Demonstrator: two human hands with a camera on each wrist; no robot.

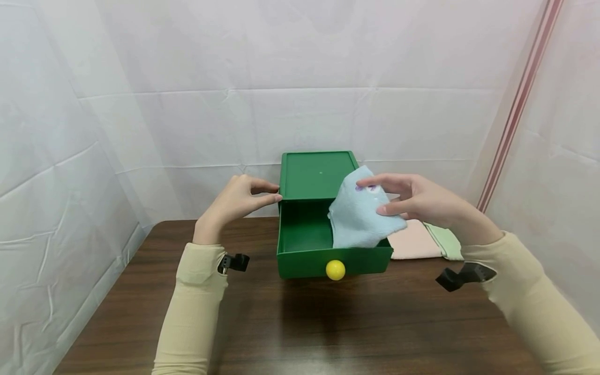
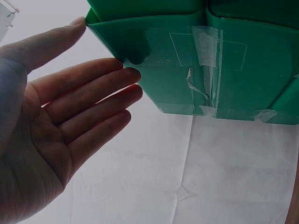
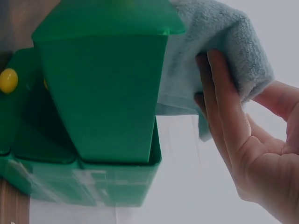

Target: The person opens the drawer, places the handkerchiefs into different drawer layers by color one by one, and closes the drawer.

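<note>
No legible writing; small purple mark on light-blue terry cloth (image 1: 358,216), unreadable. My right hand (image 1: 422,202) pinches cloth, thumb against fingers, over right side of open green plastic drawer (image 1: 304,258) with yellow round knob (image 1: 335,270). My left hand (image 1: 236,200), fingers straight, touches left edge of green plastic box (image 1: 316,174).

Dark wood-grain surface (image 1: 300,333) set against white sheeting. A green drawer box (image 1: 316,176) stands on it near the far edge, its drawer (image 1: 309,260) pulled open toward the viewer and fronted by a yellow knob (image 1: 335,270). Just right of the box, a folded pink cloth (image 1: 414,240) lies flat, with a folded light-green cloth (image 1: 447,244) touching its right side.
</note>
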